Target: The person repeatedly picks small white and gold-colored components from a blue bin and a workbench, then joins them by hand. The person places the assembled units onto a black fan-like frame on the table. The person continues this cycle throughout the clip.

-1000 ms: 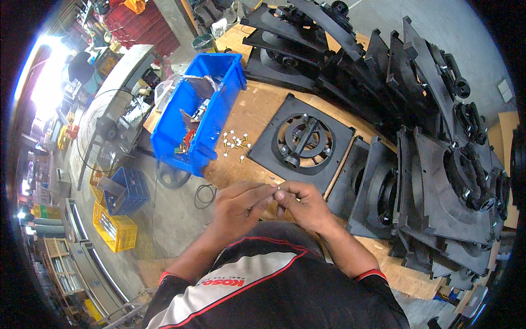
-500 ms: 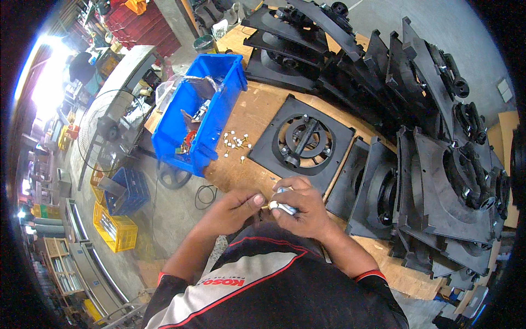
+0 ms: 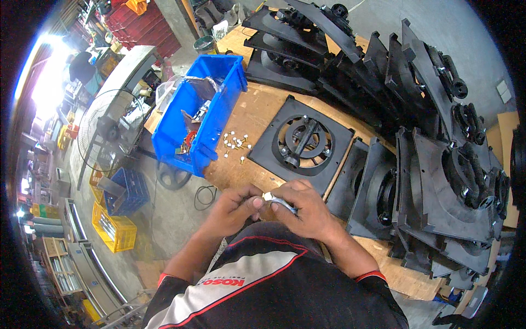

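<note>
In front of my waist my two hands meet. My left hand (image 3: 236, 209) is closed, its thumb and fingertips pinching a small brass screw with a white head (image 3: 267, 196); the shank is hidden by the fingers. My right hand (image 3: 304, 211) is wrapped round a pale blue and silver piece (image 3: 286, 206), whose shape is mostly covered, with its fingertips beside the white head. Beyond the hands, several like screws (image 3: 236, 143) lie scattered on the wooden table (image 3: 241, 175). Right of them lies a square black plate (image 3: 268, 129) with a round ringed opening and a crossbar.
A long blue bin (image 3: 205, 148) with small parts and packets stands left of the screws. Stacked black plates (image 3: 367, 192) crowd the table's right and far sides. On the floor to the left are a fan (image 3: 112, 129), a yellow crate (image 3: 121, 237) and a blue crate (image 3: 131, 194).
The white-headed screw has shifted up and slightly left between my fingers and turned. My left fingertips have moved closer to the right hand. The table things have not moved.
</note>
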Available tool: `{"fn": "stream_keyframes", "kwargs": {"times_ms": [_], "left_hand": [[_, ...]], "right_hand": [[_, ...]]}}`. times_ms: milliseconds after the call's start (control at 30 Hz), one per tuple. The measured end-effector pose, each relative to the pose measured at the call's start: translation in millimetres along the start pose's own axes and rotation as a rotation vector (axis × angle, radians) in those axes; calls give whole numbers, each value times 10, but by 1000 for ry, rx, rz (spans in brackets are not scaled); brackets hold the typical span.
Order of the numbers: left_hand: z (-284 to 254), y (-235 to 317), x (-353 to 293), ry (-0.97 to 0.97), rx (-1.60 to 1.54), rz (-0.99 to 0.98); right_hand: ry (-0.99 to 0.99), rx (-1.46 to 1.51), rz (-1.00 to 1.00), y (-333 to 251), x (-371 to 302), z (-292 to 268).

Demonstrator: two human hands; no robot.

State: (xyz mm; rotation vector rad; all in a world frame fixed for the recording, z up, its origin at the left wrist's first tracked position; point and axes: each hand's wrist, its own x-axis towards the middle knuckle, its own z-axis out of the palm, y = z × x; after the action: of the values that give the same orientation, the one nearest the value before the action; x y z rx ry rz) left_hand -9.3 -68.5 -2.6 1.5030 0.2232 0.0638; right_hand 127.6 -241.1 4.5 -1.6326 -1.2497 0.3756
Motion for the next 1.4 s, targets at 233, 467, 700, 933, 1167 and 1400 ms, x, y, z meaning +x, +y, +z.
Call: {"fn": "stream_keyframes", "kwargs": {"times_ms": [233, 467, 700, 933, 1167, 1400], "left_hand": [[78, -115, 33, 246, 120, 81], [167, -77, 89, 323, 592, 211], [207, -209, 125, 304, 800, 417], [55, -176, 147, -19, 72, -77], [-222, -157, 202, -286, -14, -275], [-33, -186, 139, -79, 149, -106]], "right_hand": [[-63, 124, 196, -20, -2, 3], [-94, 257, 385, 33, -39, -4], [-68, 71, 381, 45, 34, 6], [-18, -27, 93, 181, 0, 37], [-20, -133, 32, 188, -45, 100], [-24, -151, 64, 198, -23, 79]]}}
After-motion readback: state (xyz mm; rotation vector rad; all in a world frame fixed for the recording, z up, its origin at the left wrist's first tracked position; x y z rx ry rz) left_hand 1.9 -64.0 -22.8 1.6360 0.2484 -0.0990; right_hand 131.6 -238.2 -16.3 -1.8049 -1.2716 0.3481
